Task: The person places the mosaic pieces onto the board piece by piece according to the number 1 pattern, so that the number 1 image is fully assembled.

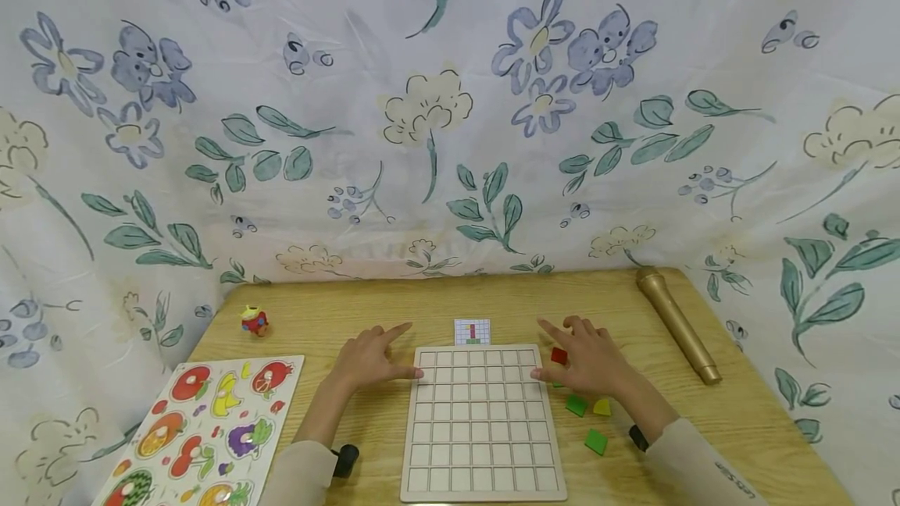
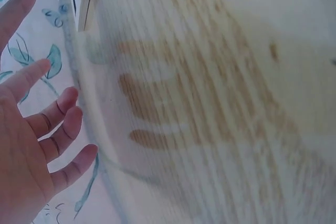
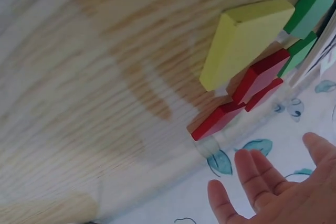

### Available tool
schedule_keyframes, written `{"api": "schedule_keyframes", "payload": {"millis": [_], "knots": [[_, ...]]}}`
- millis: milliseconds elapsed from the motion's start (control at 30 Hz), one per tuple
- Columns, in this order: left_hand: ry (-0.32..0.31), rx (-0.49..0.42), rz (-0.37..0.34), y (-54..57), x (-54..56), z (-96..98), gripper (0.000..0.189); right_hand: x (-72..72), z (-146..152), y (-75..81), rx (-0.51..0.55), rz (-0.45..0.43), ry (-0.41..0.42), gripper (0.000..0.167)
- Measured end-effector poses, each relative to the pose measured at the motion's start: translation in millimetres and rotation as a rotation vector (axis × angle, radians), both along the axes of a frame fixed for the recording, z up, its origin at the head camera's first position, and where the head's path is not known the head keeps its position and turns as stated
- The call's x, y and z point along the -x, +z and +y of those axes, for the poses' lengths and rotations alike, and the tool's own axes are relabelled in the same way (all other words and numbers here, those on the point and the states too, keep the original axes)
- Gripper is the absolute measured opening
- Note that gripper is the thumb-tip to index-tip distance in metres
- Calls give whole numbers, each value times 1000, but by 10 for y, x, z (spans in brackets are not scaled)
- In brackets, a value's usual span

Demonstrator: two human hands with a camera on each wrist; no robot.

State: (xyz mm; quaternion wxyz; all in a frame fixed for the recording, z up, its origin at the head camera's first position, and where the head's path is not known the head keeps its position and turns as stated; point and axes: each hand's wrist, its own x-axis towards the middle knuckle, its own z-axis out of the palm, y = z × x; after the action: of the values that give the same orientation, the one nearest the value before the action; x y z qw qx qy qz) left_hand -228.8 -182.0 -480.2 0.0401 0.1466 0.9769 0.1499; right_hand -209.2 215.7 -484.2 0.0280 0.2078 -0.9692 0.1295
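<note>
A pale wooden grid board (image 1: 481,433) lies on the table, its squares bare. My left hand (image 1: 367,360) is at its upper left edge, thumb tip right at the rim and index finger stretched forward. On the opposite side is my right hand (image 1: 587,358), thumb tip at the right rim, fingers spread. In the wrist views, the left hand (image 2: 26,145) and the right hand (image 3: 286,192) show loosely extended fingers holding nothing. A small card (image 1: 472,332) with a coloured grid pattern sits just beyond the board's far edge.
Near my right hand lie a red block (image 1: 558,355), a green block (image 1: 596,442) and a yellow block (image 1: 601,407); several show in the right wrist view. A gold microphone (image 1: 678,326) lies farther right. Left are a fruit puzzle board (image 1: 211,432) and a small toy figure (image 1: 255,321).
</note>
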Motion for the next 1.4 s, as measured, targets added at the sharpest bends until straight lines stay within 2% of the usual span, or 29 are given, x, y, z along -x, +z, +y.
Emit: {"api": "schedule_keyframes", "payload": {"millis": [233,567,767,1033,1400], "knots": [[7,-6,-16,-17,-1,-4,98,-6,12,-43,-22,17,11,90],[-3,-56,-67,-74,4,-34,96,-48,0,-40,-2,5,31,91],[-60,-100,-79,-116,-12,-52,91,-62,9,-70,2,5,37,91],[-130,-105,-77,-160,-49,-78,85,-91,24,-95,5,28,51,89],[-172,-71,-39,-184,-84,-87,81,-178,95,-75,24,18,26,85]]}}
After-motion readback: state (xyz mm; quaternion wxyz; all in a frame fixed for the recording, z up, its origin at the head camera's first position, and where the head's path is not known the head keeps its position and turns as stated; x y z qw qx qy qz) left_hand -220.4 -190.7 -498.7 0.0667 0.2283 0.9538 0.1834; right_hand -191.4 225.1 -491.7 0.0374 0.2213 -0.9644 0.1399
